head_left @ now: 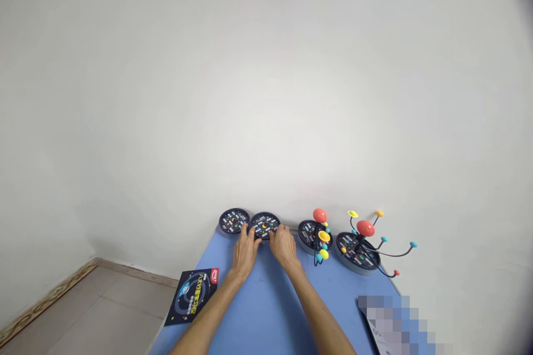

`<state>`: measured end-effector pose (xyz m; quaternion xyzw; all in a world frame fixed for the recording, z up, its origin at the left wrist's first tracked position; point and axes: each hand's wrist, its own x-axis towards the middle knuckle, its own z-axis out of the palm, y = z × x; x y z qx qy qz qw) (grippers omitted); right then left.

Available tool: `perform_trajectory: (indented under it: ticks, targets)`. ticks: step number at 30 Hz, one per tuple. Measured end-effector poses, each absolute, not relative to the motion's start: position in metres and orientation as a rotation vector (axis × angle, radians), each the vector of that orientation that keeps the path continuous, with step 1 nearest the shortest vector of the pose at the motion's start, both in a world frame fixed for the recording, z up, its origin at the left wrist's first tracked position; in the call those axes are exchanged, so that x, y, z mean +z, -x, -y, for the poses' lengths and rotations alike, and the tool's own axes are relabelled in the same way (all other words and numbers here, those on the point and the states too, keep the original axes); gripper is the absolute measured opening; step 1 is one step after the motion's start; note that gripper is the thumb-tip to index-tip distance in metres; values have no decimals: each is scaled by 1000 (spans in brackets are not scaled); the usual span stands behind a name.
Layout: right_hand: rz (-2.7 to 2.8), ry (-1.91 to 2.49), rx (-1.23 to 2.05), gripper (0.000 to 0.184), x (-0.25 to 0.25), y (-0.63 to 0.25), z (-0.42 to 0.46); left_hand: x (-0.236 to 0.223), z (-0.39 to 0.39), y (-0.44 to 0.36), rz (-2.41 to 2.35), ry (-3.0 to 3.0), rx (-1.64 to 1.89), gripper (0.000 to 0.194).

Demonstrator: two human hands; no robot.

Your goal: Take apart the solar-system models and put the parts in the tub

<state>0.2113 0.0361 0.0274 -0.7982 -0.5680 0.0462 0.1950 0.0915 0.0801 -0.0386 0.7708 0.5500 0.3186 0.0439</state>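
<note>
Two flat round dark discs with small coloured marks lie at the far edge of a blue table [258, 310], against the white wall. My left hand [245, 249] and my right hand [283, 247] rest on either side of the right one of these discs [265, 224], fingers curled round its near rim. The left disc [234, 221] lies untouched just beside my left hand. Further right stand two solar-system models on similar round bases: one [318, 236] with its arms folded close, one [366, 244] with balls spread out on thin curved arms.
A dark square booklet [194, 295] with a printed orbit picture hangs over the table's left edge. A sheet of paper [381, 327], partly blurred out, lies at the near right. Tiled floor and a skirting board show at lower left.
</note>
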Motion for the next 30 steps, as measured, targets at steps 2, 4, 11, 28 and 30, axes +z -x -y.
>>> perform_trajectory:
  ticks: [2,4,11,28,30]
  targets:
    - [1598,2232,118,33,29,-209,-31,-38,-80,-91,-1685,-2375,990,38]
    - [1622,2220,109,32,30,-205,-18,-37,-77,-90,-1675,-2394,1018,40]
    - [1796,2184,136,23,21,-203,67,-29,-51,-112,-1420,-2500,978,40]
    - [1515,2391,129,29,21,-309,140,-11,-46,-201,-917,-2785,614,40]
    - [1523,2354,114,27,23,-314,133,-11,-46,-201,-922,-2794,597,36]
